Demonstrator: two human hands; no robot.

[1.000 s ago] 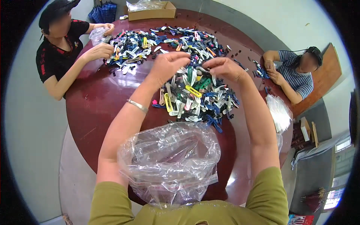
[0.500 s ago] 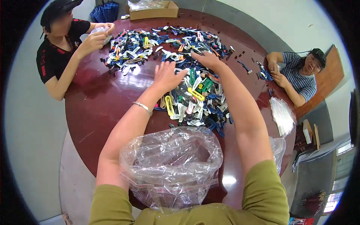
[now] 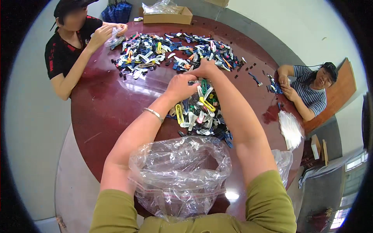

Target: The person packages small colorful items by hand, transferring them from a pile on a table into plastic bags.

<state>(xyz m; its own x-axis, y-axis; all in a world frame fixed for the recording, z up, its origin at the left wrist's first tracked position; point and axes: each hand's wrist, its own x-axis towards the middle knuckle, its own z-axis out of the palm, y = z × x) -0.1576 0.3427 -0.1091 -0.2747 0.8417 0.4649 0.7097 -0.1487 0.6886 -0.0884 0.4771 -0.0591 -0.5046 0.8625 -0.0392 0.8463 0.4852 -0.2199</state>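
Observation:
A near pile of mixed hair clips in white, navy, yellow, green and pink lies on the round dark red table. At its far side my left hand is curled, with dark clips at its thumb and fingers. My right hand bends inward close beside it, its fingers closed over the far end of the pile. What lies under the right palm is hidden. Between my forearms, at the table's near edge, a large clear plastic bag stands with its mouth open, apart from both hands.
A wider heap of clips spreads beyond my hands. At the left a person holds a small clear bag; another person handles navy clips at the right. Flat clear bags lie at the right edge. A cardboard box stands at the back.
My hands have drawn together at the far side of the near pile, and their spread fingers have curled in. The view has shifted slightly.

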